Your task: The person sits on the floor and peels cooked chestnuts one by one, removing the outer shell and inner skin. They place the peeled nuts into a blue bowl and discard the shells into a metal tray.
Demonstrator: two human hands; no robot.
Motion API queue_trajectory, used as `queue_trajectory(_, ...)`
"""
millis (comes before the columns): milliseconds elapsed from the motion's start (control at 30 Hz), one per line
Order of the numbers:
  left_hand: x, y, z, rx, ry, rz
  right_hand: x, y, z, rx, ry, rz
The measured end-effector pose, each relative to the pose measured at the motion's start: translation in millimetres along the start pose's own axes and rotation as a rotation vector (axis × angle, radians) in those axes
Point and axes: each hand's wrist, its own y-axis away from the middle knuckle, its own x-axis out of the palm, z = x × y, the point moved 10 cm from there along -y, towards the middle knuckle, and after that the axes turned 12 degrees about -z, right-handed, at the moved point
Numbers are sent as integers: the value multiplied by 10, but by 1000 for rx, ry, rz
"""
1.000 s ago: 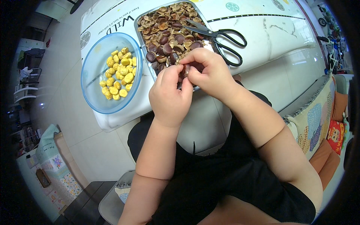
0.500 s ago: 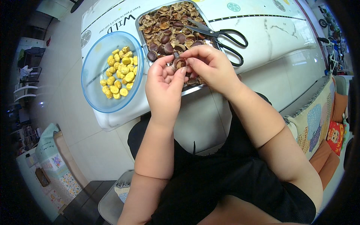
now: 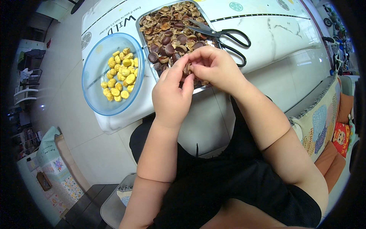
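A chestnut (image 3: 186, 70), partly hidden by fingers, is between my two hands over the near edge of a metal tray. My left hand (image 3: 173, 93) closes round its left side, the thumb a little lower. From the other side my right hand (image 3: 213, 68) pinches it between thumb and fingertips. Under and beyond the hands, the metal tray (image 3: 144, 41) holds brown chestnuts (image 3: 169, 49) and many pieces of shell (image 3: 187, 9). Black-handled scissors (image 3: 225, 32) lie open across the tray's right rim. To the left, a clear blue-rimmed bowl (image 3: 88, 89) contains peeled yellow chestnuts (image 3: 124, 71).
Bowl and tray stand on a table with a white patterned cover (image 3: 267, 28). The table's near edge lies just before my lap. At the right is a sofa with a patchwork throw (image 3: 318, 116) and cushions; a grey stool (image 3: 108, 206) is at the lower left.
My left hand has turned and shifted slightly right, its thumb lower and its fingers pointing farther over the tray. The chestnut, plainly visible before, is now mostly covered by fingers.
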Motion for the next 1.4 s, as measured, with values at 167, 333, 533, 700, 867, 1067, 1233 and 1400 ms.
queue_trajectory(167, 10, -1, -74, 49, -76, 17, -3, 53, 146, -132, 257, -62)
queue_trajectory(333, -20, 5, -158, 69, -71, -43, 9, 88, 307, -278, 321, -102)
queue_trajectory(533, -51, 24, -141, 96, -17, -84, -22, 76, 206, -118, 166, -66)
queue_trajectory(700, -27, 26, -71, 16, 32, -62, -15, 72, 246, -160, 245, -71)
queue_trajectory(867, -47, 28, -105, 49, 25, -74, -45, 87, 257, -166, 241, -107)
queue_trajectory(1067, -53, 21, -128, 56, 60, -72, -35, 83, 253, -176, 226, -112)
queue_trajectory(1233, -51, 23, -113, 44, 76, -73, -37, 70, 191, -163, 176, -122)
queue_trajectory(1400, -53, 24, -78, 4, 83, -63, -12, 70, 152, -149, 162, -113)
